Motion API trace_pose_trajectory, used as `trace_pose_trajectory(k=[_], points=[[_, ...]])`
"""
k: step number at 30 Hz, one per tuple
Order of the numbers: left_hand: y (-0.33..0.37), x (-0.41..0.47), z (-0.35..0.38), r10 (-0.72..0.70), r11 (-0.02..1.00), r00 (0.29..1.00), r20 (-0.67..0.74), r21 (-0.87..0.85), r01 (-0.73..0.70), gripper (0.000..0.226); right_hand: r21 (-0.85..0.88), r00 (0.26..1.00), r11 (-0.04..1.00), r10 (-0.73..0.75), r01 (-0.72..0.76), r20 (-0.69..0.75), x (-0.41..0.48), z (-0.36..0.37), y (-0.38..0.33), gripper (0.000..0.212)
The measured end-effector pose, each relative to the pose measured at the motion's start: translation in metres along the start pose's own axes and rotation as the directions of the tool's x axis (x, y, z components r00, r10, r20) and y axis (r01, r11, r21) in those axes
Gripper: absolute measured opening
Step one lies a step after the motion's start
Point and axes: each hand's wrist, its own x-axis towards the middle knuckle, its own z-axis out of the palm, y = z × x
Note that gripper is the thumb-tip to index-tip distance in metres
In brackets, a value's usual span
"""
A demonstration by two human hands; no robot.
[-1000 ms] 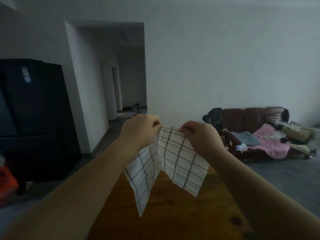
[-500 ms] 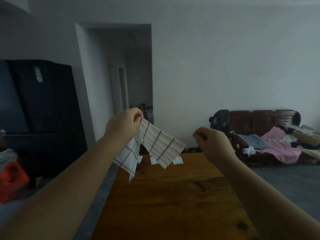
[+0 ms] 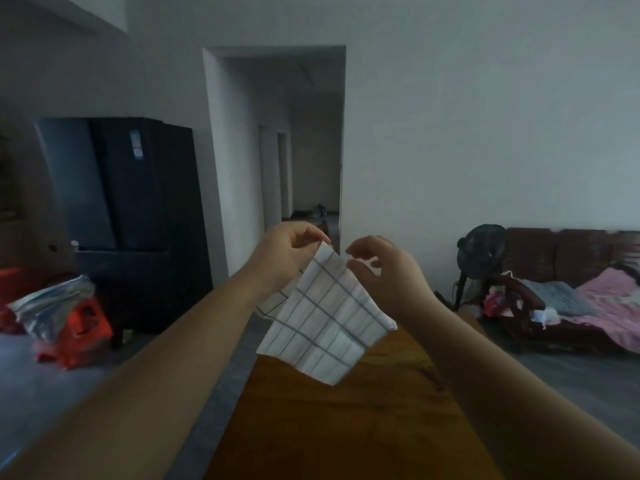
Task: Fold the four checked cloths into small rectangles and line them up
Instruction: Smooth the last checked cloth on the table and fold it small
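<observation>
Cloth [image 3: 325,317] hangs above the table [image 3: 346,427], pinched at its top corner by the left hand [image 3: 287,247]. The right hand [image 3: 384,268], fingers loosely spread, holds nothing (light, limp fabric, so take a free corner).

head-worn view, facing forward, slightly down

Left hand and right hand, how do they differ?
The left hand pinches the top corner of the white checked cloth; the right hand pinches nothing. The left hand's fingers are closed together; the right hand's fingers are spread, loosely curled. Both are raised above the brown wooden table.
</observation>
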Motion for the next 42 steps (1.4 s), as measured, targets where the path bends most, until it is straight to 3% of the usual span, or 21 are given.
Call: trace_pose_trajectory(k=[5, 9, 14, 17, 20, 23, 26, 33, 42], points=[[-0.001, -0.011, -0.002, -0.108, 0.992, 0.992, 0.067, -0.06, 0.112, 0.011, 0.18, 0.996, 0.981, 0.059, -0.069, 0.061, 0.002, 0.009, -0.015, 0.006], [0.002, -0.018, -0.003, -0.126, 0.985, 0.985, 0.116, -0.106, 0.139, 0.007, 0.195, 0.991, 0.975, 0.093, -0.11, 0.097, 0.0, 0.015, -0.017, 0.001], [0.001, -0.02, -0.002, -0.116, 0.991, 0.981, 0.157, -0.053, 0.125, 0.005, 0.217, 0.987, 0.965, 0.129, -0.147, 0.092, -0.003, 0.018, -0.014, 0.007], [0.001, -0.022, -0.006, -0.157, 0.983, 0.966, 0.204, -0.063, 0.173, 0.016, 0.201, 0.988, 0.968, 0.141, -0.15, 0.059, -0.003, 0.016, -0.011, 0.017], [-0.002, -0.023, -0.01, -0.16, 0.986, 0.956, 0.246, 0.088, 0.143, 0.026, 0.187, 0.985, 0.967, 0.17, -0.174, 0.035, -0.004, 0.012, -0.008, 0.018], [-0.007, -0.023, -0.013, -0.147, 0.971, 0.963, 0.227, 0.22, 0.097, 0.01, 0.185, 0.983, 0.965, 0.186, -0.183, 0.006, -0.005, 0.01, -0.004, 0.019], [-0.012, -0.025, -0.012, -0.147, 0.955, 0.972, 0.185, 0.283, 0.091, 0.012, 0.184, 0.981, 0.964, 0.194, -0.192, 0.006, -0.009, 0.011, -0.003, 0.016], [-0.013, -0.029, -0.004, -0.127, 0.964, 0.965, 0.23, 0.256, 0.066, 0.009, 0.178, 0.984, 0.968, 0.177, -0.174, 0.001, -0.014, 0.014, -0.004, 0.014], [-0.007, -0.028, -0.006, -0.107, 0.972, 0.98, 0.166, 0.225, 0.068, 0.007, 0.245, 0.989, 0.96, 0.147, -0.135, -0.033, -0.01, 0.015, -0.005, 0.016]])
